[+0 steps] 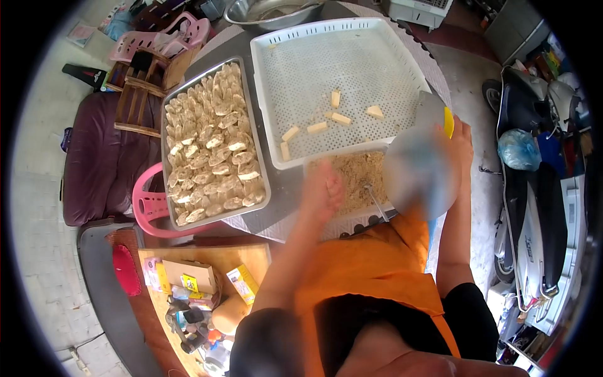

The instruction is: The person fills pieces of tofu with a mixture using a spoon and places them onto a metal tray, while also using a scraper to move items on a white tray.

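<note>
My left hand point(325, 191), blurred, is over the left side of a shallow white tray point(341, 216) of tan crumbly filling point(360, 172). Its fingers are curled, and whether anything is inside them is not visible. A metal spoon point(377, 203) rests in the filling. At the right, my right hand point(462, 141) grips a flat grey scraper point(427, 109) by its yellow edge. A blurred, round greyish object point(417, 172) covers part of that hand; what it is cannot be told. Several pale cut pieces point(340, 118) lie in a perforated white plastic tray point(325, 61).
A metal tray point(265, 188) with rows of pale brown filled pieces point(214, 141) stands left, above a pink plastic chair point(150, 202). A steel bowl point(273, 19) sits at the far edge. Boxes point(188, 275) crowd a wooden table lower left. A scooter point(532, 226) stands right.
</note>
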A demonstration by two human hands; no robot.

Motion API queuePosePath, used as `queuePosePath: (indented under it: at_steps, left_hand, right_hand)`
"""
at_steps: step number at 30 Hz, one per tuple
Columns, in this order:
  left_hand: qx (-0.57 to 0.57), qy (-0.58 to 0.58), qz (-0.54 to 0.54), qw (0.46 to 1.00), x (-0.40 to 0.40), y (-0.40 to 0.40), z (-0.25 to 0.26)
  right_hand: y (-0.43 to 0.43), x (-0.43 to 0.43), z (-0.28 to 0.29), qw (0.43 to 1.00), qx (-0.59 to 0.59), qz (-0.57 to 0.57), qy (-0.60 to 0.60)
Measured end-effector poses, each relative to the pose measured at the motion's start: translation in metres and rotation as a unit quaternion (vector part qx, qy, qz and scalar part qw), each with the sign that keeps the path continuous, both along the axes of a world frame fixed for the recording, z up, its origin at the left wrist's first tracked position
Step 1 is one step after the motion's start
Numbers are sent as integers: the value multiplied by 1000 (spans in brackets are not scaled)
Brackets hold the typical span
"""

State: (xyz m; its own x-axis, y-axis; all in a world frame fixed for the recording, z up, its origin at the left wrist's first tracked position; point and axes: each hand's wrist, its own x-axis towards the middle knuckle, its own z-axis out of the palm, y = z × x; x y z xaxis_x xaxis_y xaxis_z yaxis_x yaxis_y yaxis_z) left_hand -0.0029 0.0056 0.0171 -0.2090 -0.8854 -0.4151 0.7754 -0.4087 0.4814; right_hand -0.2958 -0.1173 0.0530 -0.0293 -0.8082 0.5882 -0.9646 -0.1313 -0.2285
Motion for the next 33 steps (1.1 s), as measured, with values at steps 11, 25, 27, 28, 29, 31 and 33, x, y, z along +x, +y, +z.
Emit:
queuePosePath:
  at_steps: [11,25,27,28,29,31,33]
  left_hand:
    - [-81,-194,30,977,-6,6,13]
    - [-1,-30,53,998,-8,4,8]
    - [-11,-8,38,999,-7,6,7]
    - [-11,-5,42,999,-7,5,8]
    - [-6,-4,37,999,-8,5,9]
    - [3,1,31,999,-7,6,8]
    - [-38,9,12,999,-6,7,6]
  right_hand:
    - [-59,-43,-28,970,168,-41,-170]
    - [-110,167,-6,934,219,107,-261]
    - [-109,178,-8,941,207,115,-241]
    - [-110,181,-10,948,196,118,-223]
    - [-112,184,-11,948,197,120,-219]
    - [-113,186,-13,946,187,139,-225]
    - [-112,189,-8,957,161,140,-198]
